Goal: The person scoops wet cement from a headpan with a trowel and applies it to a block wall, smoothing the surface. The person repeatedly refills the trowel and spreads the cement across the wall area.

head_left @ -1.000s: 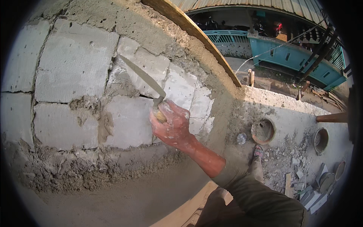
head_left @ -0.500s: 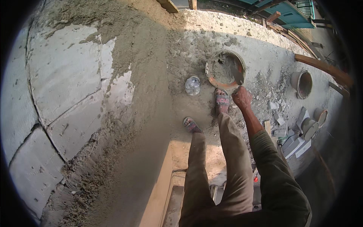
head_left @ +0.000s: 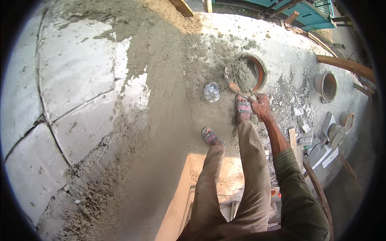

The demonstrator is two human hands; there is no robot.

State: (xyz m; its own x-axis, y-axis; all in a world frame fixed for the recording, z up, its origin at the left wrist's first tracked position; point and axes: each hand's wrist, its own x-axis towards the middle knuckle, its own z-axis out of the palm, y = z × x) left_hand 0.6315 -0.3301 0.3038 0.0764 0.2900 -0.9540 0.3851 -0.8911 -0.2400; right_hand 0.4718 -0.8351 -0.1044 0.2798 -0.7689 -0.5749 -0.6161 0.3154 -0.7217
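Note:
My right hand [head_left: 261,107] is closed around the handle of a trowel [head_left: 251,92] at the near rim of an orange-lined bucket [head_left: 263,74]. Grey wet mortar [head_left: 243,74] is heaped inside that bucket. Only a short part of the trowel shows; its blade cannot be made out and seems to be down in the mortar. Just left of the bucket, a clear, crumpled-looking plastic container [head_left: 212,92] sits on the floor. My left hand is out of view.
A block wall [head_left: 76,60], partly covered with rough mortar, rises on the left. Rubble [head_left: 298,111] and a second bucket [head_left: 325,87] lie to the right, with several tubs and white offcuts [head_left: 321,154] nearer. A curved wooden beam [head_left: 345,66] juts in at far right.
The trowel blade, raised over the bucket's near right rim before, has gone down into the bucket. My right hand has turned and stays close to the rim. The whole view has shifted slightly.

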